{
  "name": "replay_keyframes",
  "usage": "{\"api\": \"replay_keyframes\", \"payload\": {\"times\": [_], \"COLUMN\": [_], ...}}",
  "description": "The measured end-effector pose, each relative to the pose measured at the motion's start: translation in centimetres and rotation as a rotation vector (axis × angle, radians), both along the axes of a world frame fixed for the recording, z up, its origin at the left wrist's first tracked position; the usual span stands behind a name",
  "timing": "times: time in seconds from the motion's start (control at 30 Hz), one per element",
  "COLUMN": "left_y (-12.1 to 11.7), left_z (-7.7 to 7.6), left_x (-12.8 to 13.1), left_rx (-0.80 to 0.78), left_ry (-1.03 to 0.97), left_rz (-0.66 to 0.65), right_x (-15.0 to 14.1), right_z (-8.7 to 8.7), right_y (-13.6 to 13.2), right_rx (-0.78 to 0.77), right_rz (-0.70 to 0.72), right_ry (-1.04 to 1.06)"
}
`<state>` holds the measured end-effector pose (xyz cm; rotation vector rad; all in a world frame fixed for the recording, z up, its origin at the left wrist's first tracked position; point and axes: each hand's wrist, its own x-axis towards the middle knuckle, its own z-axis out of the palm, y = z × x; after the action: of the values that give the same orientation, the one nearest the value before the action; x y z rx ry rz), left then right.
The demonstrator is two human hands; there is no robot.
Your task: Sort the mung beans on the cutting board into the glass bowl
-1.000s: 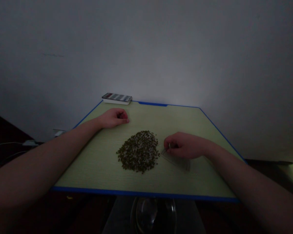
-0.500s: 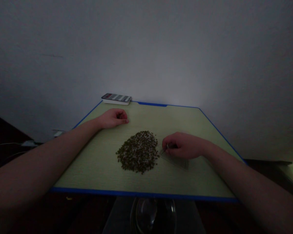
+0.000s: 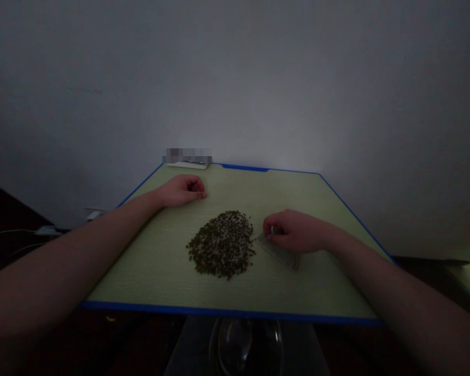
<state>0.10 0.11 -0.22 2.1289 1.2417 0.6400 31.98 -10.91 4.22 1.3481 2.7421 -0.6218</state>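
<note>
A heap of small dark green beans (image 3: 222, 243) lies in the middle of a pale green table with a blue rim (image 3: 227, 312). My right hand (image 3: 293, 231) rests just right of the heap, fingers pinched on the edge of a flat clear card or small bag (image 3: 282, 254) that lies on the table. My left hand (image 3: 182, 189) sits farther back on the left, curled into a loose fist on the tabletop, and I cannot see anything in it.
A phone on a white block (image 3: 187, 158) lies at the table's far left corner against the grey wall. A clear glass bowl (image 3: 246, 344) sits below the table's near edge. Cables run along the dark floor at left.
My right hand has shifted slightly, and the clear piece under it has slid a little toward the heap. The left hand has stayed still.
</note>
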Motion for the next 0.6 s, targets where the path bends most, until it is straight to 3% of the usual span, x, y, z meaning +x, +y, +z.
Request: {"api": "replay_keyframes", "payload": {"times": [0.4,0.6], "left_y": [-0.21,-0.08], "left_z": [0.21,0.11], "left_x": [0.22,0.05], "left_rx": [-0.019,-0.019], "left_ry": [-0.005,-0.012], "left_rz": [-0.005,-0.004], "right_x": [0.17,-0.42], "right_z": [-0.07,-0.69], "right_y": [0.4,0.41], "right_rx": [0.021,0.103], "right_rz": [-0.024,-0.077], "right_ry": [-0.007,-0.011]}}
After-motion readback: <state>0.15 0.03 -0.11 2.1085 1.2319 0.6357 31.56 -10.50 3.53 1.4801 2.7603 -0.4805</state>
